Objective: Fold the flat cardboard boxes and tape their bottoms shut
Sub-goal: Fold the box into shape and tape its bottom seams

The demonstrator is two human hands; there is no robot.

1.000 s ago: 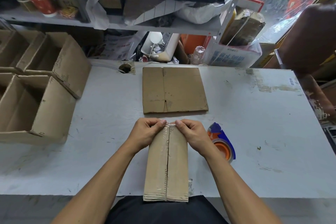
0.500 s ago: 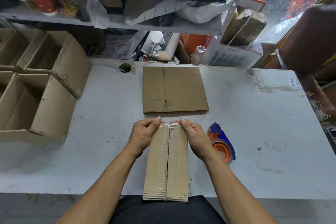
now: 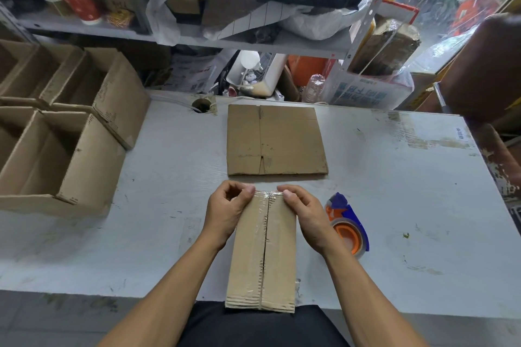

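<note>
At the near edge of the table (image 3: 394, 205), dead centre, the box (image 3: 262, 251) stood bottom-up with its near end hanging off the edge toward the person. Makes sense to me: bottom flaps facing up puts the seam right under your eyes for taping.

Clear tape (image 3: 266, 205) already ran along the seam and over the far edge at 12 o'clock. Both hands were on that far end. The left hand (image 3: 228, 211) had its fingers curled, thumb pressing the top corner, palm against the left side wall. The right hand (image 3: 304, 214) mirrored it, thumb on the tape end, fingers wrapped down the right side. So neither was open; both clamped the box from the sides. My guess is they were rubbing the tape tail down over the edge so it wouldn't peel.

The dispenser (image 3: 348, 227) lay at 3 o'clock of the box, just beside the right wrist, put down but within easy reach for the next one. At 12 o'clock, a bit apart from the hands, a flat (image 3: 276, 139) lay waiting, presumably next in line. Finished boxes (image 3: 70, 132) sat on their sides at 9 to 10 o'clock, openings toward the camera, parked out of the work zone.

I'd call this box nearly done.
</note>
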